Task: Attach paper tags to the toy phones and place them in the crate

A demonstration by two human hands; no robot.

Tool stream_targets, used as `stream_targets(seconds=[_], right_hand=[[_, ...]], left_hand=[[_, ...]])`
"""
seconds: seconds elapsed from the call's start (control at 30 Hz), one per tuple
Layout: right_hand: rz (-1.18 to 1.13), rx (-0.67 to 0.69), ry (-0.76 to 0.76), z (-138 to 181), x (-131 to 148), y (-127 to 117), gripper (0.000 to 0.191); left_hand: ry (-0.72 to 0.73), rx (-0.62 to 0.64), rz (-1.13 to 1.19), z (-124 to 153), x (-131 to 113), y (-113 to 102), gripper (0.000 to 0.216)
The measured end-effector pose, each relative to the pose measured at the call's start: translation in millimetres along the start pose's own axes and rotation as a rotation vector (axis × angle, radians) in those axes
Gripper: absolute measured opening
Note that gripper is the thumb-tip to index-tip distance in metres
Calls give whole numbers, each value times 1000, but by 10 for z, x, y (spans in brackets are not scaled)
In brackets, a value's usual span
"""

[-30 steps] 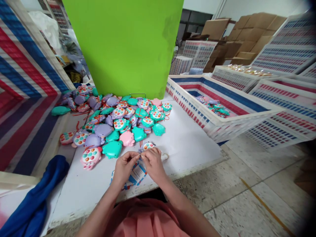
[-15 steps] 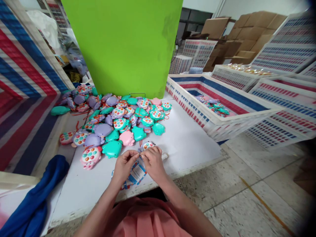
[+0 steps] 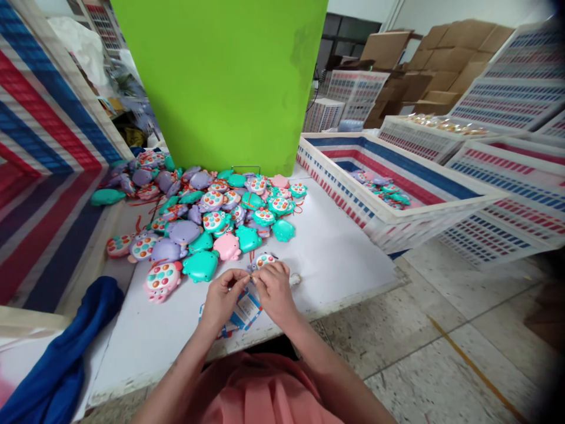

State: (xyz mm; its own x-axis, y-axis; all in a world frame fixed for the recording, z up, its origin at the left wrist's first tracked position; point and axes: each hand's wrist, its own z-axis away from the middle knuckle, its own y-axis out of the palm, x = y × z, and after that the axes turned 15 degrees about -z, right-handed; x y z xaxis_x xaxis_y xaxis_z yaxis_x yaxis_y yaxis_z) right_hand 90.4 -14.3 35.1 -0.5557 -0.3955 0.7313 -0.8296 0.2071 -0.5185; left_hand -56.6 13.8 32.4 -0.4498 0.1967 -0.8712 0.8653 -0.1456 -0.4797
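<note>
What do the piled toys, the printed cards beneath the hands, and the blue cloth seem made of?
Piled toys: probably moulded plastic, glossy; smooth rounded shells catch highlights.
Printed cards: likely paper or cardboard, finish unclear; flat, straight-edged.
Blue cloth: apparently fabric, matte; bunched in folds.

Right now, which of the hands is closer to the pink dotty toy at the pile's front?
Left. The left hand is to the right of the pink toy, not touching it; the right hand is farther right, beyond the left.

Ahead: heaped pastel animal-shaped plastic toys block, upright lime-green panel behind.
Right: open lane across white bench, until slatted white plastic crate.
</note>
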Motion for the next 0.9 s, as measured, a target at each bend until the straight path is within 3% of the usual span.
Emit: stream_targets(seconds=[0.27,0.37,0.47,0.57,0.63,0.77,0.9], right_hand=[[-69,-19,-20,13,-4,29,18],[-216,-24,20,-92,-19,-38,17],[-493,-67,144,-347,-123,-240,15],[-738,-123,262,-715,-320,-625,15],[-735,-177,310,-976,-469,-983,14],[-473,-389,361,-1433,-700,-1856,11],[-51,-783,209,-1756,-846,-2763,19]], left_hand=[[143,-5,-318,-20,-91,-101,18],[242,-91,-389,-46,-104,-128,18],[237,-168,-440,-58,-64,-128,28],[215,-140,-482,-53,0,-108,28],[241,-89,-497,-47,36,-87,25],[266,2,-512,-30,69,-32,22],[261,70,-571,-18,70,16,22]])
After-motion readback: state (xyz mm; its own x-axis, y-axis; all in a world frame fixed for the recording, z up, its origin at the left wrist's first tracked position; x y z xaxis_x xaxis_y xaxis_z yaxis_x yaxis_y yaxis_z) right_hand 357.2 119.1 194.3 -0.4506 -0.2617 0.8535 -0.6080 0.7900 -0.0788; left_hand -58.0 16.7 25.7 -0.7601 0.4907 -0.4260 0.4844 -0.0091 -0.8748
